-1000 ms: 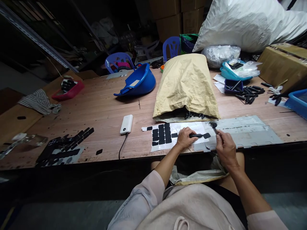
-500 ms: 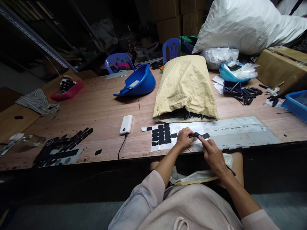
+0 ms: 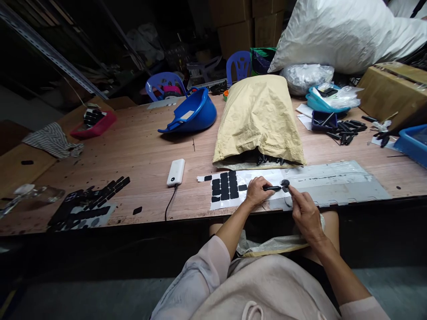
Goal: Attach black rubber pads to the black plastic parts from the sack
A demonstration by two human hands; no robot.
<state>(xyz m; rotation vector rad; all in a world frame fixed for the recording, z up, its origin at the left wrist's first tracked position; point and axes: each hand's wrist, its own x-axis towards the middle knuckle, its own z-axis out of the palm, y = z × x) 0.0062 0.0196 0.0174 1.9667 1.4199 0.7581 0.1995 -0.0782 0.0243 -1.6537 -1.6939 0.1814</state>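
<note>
My left hand [image 3: 256, 191] rests at the near table edge, fingers closed round a thin black stick-like part [image 3: 272, 188] that points right. My right hand [image 3: 304, 214] is just right of it, its fingertips pinching a small round black piece [image 3: 285, 182] at the stick's tip. Under both hands lies a white backing sheet [image 3: 253, 178] carrying several black square pads [image 3: 225, 186].
A tan woven sack [image 3: 259, 116] with black parts spilling from its mouth lies behind the sheet. A grey plastic sheet [image 3: 336, 183] lies to the right, a white power bank [image 3: 176, 172] with cable to the left, a blue basin [image 3: 191, 114] further back, loose black pieces [image 3: 93, 200] at left.
My right hand came in from the right to meet the stick held by my left hand, then shifted slightly right with the round black piece at the tip. My left hand stayed put.
</note>
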